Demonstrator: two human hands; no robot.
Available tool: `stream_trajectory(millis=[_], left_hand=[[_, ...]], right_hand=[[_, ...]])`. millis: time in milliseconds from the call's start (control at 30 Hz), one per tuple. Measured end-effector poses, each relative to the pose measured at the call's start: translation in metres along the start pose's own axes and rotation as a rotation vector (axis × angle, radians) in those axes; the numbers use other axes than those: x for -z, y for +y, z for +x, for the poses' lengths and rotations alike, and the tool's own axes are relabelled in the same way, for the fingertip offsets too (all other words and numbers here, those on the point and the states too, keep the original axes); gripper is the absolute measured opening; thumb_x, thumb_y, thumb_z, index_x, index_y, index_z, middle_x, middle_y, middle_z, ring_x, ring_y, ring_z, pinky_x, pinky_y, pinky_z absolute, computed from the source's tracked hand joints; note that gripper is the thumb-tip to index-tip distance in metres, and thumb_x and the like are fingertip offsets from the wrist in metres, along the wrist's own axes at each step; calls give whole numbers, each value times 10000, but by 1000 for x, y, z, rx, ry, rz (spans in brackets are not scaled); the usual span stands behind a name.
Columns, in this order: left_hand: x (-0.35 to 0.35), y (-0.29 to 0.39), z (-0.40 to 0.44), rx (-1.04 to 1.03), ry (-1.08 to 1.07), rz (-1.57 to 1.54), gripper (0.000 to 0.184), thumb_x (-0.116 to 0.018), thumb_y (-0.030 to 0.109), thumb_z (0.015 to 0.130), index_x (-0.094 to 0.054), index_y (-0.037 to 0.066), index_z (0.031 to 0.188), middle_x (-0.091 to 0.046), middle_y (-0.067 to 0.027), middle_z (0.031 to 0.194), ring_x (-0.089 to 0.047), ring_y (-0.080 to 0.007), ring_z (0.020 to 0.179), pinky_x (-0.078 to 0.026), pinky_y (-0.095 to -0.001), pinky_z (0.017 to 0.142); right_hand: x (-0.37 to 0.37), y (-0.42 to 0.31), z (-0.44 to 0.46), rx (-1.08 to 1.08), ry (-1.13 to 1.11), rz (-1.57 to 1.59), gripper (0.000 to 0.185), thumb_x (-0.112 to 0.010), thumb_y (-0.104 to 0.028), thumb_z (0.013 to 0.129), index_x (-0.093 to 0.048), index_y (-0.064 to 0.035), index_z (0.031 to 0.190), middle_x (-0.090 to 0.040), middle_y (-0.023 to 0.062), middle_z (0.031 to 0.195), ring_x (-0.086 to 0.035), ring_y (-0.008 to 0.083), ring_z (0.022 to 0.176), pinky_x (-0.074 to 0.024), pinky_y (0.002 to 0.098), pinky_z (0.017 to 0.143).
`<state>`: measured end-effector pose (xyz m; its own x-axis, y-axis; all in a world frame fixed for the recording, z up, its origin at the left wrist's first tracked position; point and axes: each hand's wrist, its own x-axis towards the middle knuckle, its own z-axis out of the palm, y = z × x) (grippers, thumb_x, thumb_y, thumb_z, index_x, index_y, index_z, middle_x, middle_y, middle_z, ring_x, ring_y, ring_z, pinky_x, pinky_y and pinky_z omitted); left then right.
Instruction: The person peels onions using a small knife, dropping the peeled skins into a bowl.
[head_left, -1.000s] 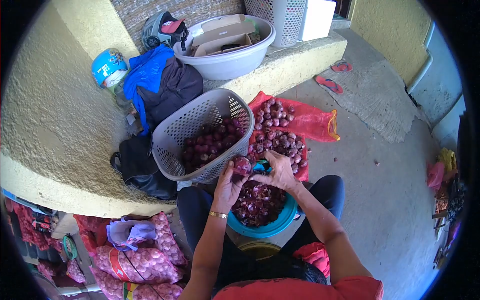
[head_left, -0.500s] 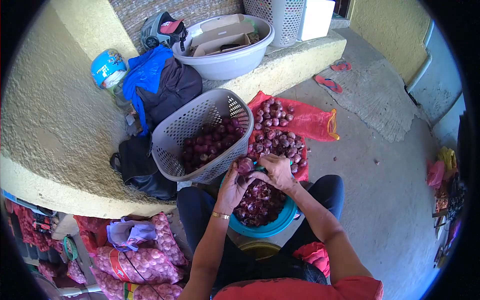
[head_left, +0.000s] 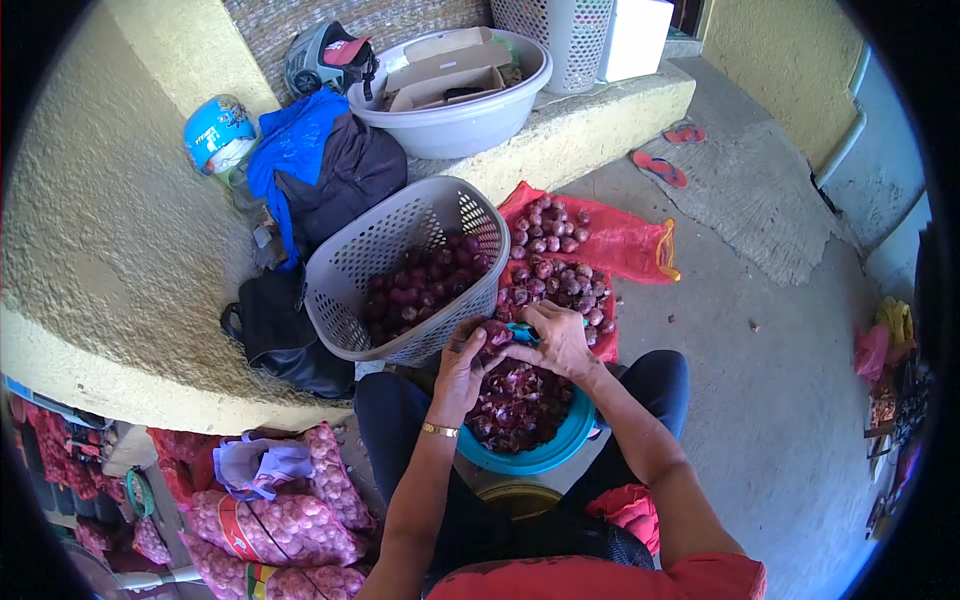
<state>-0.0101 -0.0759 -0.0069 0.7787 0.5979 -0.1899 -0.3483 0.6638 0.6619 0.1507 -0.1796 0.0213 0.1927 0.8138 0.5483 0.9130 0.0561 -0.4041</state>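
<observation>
My left hand [head_left: 462, 368] is closed around a red onion [head_left: 494, 338], held above the basin. Close against the onion, my right hand [head_left: 556, 342] grips what looks like a small teal-handled knife [head_left: 584, 323]; its blade is mostly hidden by the fingers. Below both hands, a turquoise basin [head_left: 520, 464] between my knees holds dark red onion skins [head_left: 522, 408]. Beyond it, unpeeled onions [head_left: 560, 283] lie on a red mesh sack [head_left: 625, 245]. A grey perforated basket [head_left: 335, 268] to the left contains smooth purple onions [head_left: 425, 285].
A black bag [head_left: 285, 345] and a dark jacket [head_left: 340, 165] lie left of the basket. Mesh sacks of pinkish bulbs [head_left: 290, 525] are at lower left. A wide grey tub [head_left: 450, 130] stands on the ledge behind. Flip-flops [head_left: 660, 168] lie at the back right.
My left hand has turned the onion and its fingers curl further over it. My right hand has shifted slightly, staying close to the onion. The basin and basket stay in place.
</observation>
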Motion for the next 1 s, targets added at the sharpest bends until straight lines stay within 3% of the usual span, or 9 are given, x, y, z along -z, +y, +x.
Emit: stream_trajectory(millis=[167, 367, 467, 667, 767, 833, 933, 1000], left_hand=[[2, -4, 1, -19, 47, 5, 196, -616, 174, 927, -571, 114, 1107, -642, -23, 1043, -652, -126, 887, -599, -300, 742], [13, -3, 5, -30, 64, -53, 256, -608, 244, 934, -567, 100, 1141, -646, -34, 1021, -655, -143, 860, -599, -302, 718], [11, 1, 5, -58, 162, -101, 324, -596, 299, 938, -556, 74, 1167, -642, -60, 1073, -657, -182, 933, -597, -311, 730], [12, 6, 3, -45, 66, -161, 416, -550, 328, 957, -522, 1, 1212, -564, -156, 1247, -561, -330, 1162, -557, -378, 911], [15, 8, 1, -37, 1, -303, 417, -548, 266, 963, -488, -28, 1252, -488, -212, 1319, -486, -406, 1224, -494, -425, 1008], [14, 13, -2, -55, -15, -266, 408, -553, 236, 960, -480, -23, 1267, -490, -207, 1319, -486, -410, 1222, -482, -433, 1019], [7, 29, -14, -73, -45, -179, 398, -554, 157, 956, -459, -10, 1304, -497, -186, 1317, -483, -415, 1224, -450, -446, 1049], [-4, 41, -26, -81, -62, -113, 366, -550, 147, 957, -473, 12, 1290, -535, -149, 1284, -530, -371, 1193, -487, -414, 1008]], right_hand=[[-6, 2, -3, 89, 1, -20, 420, -668, -478, 795, -546, -76, 777, -563, 77, 701, -599, 260, 696, -491, 388, 571], [-6, 3, -7, 216, -265, -56, 368, -649, -454, 819, -595, -90, 812, -583, 41, 685, -609, 238, 692, -507, 373, 577], [-9, 2, -6, 289, -225, 38, 379, -651, -468, 811, -600, -92, 804, -602, 37, 703, -621, 228, 711, -508, 376, 574], [-6, -6, -11, 304, -296, 51, 360, -655, -458, 814, -598, -104, 785, -608, 29, 695, -626, 229, 723, -509, 375, 577], [-4, -12, -15, 293, -309, 89, 376, -692, -439, 790, -572, -85, 755, -586, 36, 674, -612, 241, 702, -496, 376, 561], [-6, -8, -22, 257, -350, 80, 344, -693, -430, 792, -638, -94, 845, -604, 50, 690, -625, 248, 711, -495, 380, 570], [-13, 1, -34, 199, -383, 36, 304, -707, -408, 772, -613, -120, 800, -595, 72, 673, -631, 268, 700, -499, 406, 578], [-22, 6, -44, 159, -415, 39, 302, -735, -387, 737, -651, -134, 879, -612, 89, 697, -632, 294, 708, -500, 428, 601]])
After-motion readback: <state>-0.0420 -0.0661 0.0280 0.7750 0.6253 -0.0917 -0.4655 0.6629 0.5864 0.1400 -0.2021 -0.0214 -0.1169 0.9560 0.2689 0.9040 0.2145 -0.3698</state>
